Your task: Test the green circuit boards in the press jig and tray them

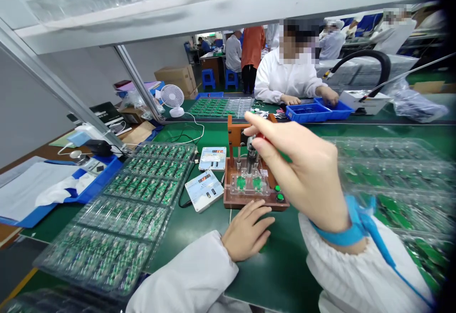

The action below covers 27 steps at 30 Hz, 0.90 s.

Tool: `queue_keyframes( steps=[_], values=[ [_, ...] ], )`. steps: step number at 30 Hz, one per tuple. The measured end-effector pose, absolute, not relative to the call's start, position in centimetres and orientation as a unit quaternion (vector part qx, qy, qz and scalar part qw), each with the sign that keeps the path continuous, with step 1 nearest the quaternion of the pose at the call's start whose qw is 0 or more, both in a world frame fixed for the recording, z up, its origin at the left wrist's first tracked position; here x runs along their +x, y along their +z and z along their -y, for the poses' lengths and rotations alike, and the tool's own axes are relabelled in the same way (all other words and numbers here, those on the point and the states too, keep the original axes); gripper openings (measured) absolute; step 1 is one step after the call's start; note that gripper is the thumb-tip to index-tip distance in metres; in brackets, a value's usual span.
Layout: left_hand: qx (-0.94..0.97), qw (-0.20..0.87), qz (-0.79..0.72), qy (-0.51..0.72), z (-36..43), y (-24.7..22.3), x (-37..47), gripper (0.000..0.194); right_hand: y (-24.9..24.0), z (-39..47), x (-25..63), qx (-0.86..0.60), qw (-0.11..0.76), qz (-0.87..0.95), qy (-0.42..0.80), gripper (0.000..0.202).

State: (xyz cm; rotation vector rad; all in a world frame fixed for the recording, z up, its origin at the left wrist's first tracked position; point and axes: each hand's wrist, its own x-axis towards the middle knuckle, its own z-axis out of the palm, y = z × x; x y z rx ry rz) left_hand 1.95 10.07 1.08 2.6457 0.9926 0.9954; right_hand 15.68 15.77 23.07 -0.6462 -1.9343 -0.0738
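In the middle of the bench stands a test fixture [231, 200] with a brown base, an orange upright and a toggle clamp [251, 154]. Two small green circuit boards [257, 183] lie under its clear plate. My right hand [302, 165], with a blue wrist strap, is at the top of the clamp; thumb and fingers close around its lever, of which a bit of red shows. My left hand [247, 230] rests palm down at the fixture's front edge, fingers stretched and slightly apart, holding nothing. Two green buttons [280, 197] sit at the base's right.
Left of the fixture are two white meter boxes [204, 190] with red digits and a large clear tray [149, 199] of circuit boards. More board trays [402, 189] lie right. A small white fan [172, 98] stands behind. Across the bench a person handles blue bins [309, 113].
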Motion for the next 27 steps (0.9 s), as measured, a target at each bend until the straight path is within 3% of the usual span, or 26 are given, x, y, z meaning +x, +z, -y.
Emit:
queue_keyframes(
  steps=[9, 21, 27],
  values=[
    [0.875, 0.141, -0.346, 0.308, -10.0, 1.2, 1.9, 0.029, 19.3, -15.3, 15.1, -0.251, 0.579, 0.776, -0.013, 0.03],
    [0.869, 0.115, -0.347, 0.334, -10.1, 0.4, 2.2, 0.024, 13.5, -16.7, 13.9, -0.207, 0.637, 0.742, 0.013, 0.054],
    [0.844, 0.106, -0.338, 0.401, -10.1, 0.6, 2.2, 0.021, 14.0, -16.7, 13.9, -0.19, 0.642, 0.741, 0.056, 0.043]
  ],
)
